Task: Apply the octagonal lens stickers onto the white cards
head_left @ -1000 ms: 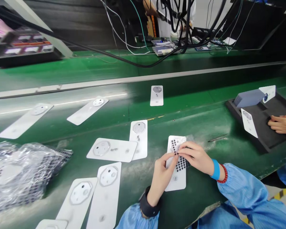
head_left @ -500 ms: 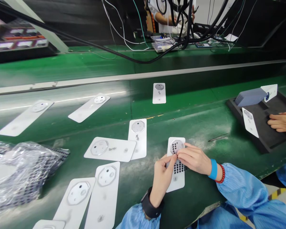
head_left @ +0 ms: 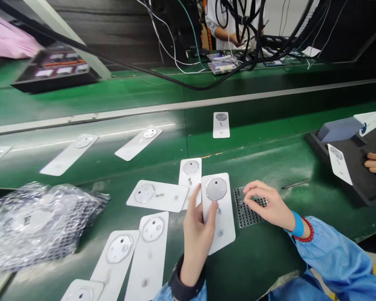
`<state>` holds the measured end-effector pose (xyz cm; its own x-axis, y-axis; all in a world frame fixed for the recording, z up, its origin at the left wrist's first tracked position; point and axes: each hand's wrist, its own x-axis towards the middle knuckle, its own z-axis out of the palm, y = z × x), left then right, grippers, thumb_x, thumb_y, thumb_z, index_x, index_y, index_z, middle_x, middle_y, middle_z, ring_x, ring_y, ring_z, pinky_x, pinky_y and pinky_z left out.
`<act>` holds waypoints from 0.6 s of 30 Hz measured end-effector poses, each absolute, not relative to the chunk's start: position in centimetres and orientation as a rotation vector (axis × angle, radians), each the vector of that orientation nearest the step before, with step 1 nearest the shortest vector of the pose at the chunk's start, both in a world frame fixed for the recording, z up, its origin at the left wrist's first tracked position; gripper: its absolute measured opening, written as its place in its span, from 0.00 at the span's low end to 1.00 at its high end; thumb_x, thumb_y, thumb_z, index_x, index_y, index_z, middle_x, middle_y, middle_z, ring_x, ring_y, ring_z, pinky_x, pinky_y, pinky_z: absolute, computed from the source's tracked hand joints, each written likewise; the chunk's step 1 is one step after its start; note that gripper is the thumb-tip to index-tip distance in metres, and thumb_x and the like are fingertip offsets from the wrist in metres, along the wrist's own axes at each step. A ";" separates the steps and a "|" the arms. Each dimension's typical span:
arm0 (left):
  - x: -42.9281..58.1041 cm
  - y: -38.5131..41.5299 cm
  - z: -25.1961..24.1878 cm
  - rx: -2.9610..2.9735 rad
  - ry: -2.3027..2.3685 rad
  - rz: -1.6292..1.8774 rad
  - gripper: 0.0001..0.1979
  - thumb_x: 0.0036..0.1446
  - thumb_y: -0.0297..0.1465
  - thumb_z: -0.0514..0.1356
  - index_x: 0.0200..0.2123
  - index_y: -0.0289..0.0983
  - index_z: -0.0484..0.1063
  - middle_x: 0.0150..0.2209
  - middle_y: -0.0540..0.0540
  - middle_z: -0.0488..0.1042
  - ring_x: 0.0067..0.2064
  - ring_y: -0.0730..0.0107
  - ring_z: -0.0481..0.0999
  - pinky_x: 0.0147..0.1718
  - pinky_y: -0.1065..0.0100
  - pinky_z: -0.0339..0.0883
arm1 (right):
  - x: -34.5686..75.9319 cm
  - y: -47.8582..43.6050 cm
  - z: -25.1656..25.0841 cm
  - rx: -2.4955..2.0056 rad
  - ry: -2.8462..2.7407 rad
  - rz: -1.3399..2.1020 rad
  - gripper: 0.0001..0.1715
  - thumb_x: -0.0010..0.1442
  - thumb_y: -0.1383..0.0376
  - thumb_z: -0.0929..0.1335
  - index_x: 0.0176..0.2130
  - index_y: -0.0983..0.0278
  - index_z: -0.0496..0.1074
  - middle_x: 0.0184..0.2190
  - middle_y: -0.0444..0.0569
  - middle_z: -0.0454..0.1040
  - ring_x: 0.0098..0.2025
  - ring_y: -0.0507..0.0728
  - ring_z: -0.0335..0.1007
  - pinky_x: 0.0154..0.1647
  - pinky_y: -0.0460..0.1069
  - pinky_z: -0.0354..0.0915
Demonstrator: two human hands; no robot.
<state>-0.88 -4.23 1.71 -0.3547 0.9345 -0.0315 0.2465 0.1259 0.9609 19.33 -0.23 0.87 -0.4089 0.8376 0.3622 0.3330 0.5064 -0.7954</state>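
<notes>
Shifted off the white card (head_left: pixel 219 221), the dotted black sheet (head_left: pixel 246 207) now lies beside it under our spread right hand (head_left: pixel 265 205), while our left hand (head_left: pixel 196 240) pinches the card's edge, sparing its octagonal disc (head_left: pixel 216 189)

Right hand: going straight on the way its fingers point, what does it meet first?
Probably the white card held by the left hand, just past the black-dotted sheet below the right hand; depth is unclear, so it may touch that sheet first.
</notes>
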 end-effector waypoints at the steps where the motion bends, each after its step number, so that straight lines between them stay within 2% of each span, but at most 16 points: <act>1: -0.1 -4.4 2.0 1.148 1.662 1.238 0.20 0.55 0.38 0.63 0.50 0.36 0.73 0.24 0.50 0.73 0.26 0.67 0.75 0.25 0.70 0.68 | 18.7 -0.2 1.6 -0.938 -1.956 0.801 0.05 0.62 0.71 0.67 0.34 0.63 0.72 0.40 0.50 0.73 0.41 0.54 0.73 0.45 0.50 0.70; 3: 1.2 -4.9 2.5 1.138 1.570 1.187 0.14 0.56 0.37 0.62 0.44 0.36 0.75 0.30 0.47 0.77 0.32 0.64 0.78 0.31 0.69 0.71 | 17.6 -0.3 2.6 -0.892 -1.951 0.722 0.05 0.63 0.71 0.67 0.35 0.63 0.72 0.40 0.50 0.72 0.43 0.54 0.72 0.45 0.50 0.70; 5: 2.0 -5.3 3.0 1.134 1.529 1.192 0.12 0.57 0.36 0.62 0.42 0.37 0.76 0.32 0.46 0.79 0.33 0.65 0.79 0.31 0.70 0.72 | 16.8 -0.5 3.0 -0.872 -1.949 0.614 0.06 0.64 0.72 0.66 0.36 0.64 0.73 0.40 0.51 0.72 0.44 0.55 0.71 0.44 0.51 0.70; 9: 2.6 -5.6 3.4 1.179 1.509 1.219 0.10 0.58 0.33 0.61 0.42 0.37 0.75 0.33 0.47 0.80 0.32 0.68 0.79 0.30 0.73 0.71 | 16.6 -1.0 2.9 -0.875 -1.949 0.461 0.07 0.64 0.72 0.66 0.39 0.63 0.73 0.40 0.52 0.73 0.44 0.56 0.71 0.44 0.54 0.72; 14: 2.7 -5.7 3.4 1.245 1.517 1.280 0.06 0.59 0.30 0.60 0.40 0.38 0.75 0.31 0.50 0.78 0.31 0.72 0.77 0.30 0.76 0.70 | 17.0 -1.7 2.6 -0.817 -2.040 0.216 0.11 0.64 0.77 0.64 0.42 0.67 0.73 0.38 0.53 0.76 0.43 0.56 0.73 0.54 0.59 0.69; 18: 2.8 -5.9 3.5 1.247 1.508 1.298 0.05 0.59 0.31 0.61 0.38 0.37 0.75 0.30 0.51 0.77 0.30 0.72 0.76 0.29 0.77 0.69 | 17.1 -2.2 2.5 -0.771 -2.113 0.023 0.12 0.64 0.77 0.63 0.45 0.71 0.73 0.39 0.56 0.79 0.45 0.57 0.75 0.52 0.57 0.72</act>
<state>2.84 -5.92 3.48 -0.2210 0.9744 0.0417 0.1864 0.0002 0.9825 17.06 -2.20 2.47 -0.4366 0.5319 0.7255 0.5157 0.8088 -0.2827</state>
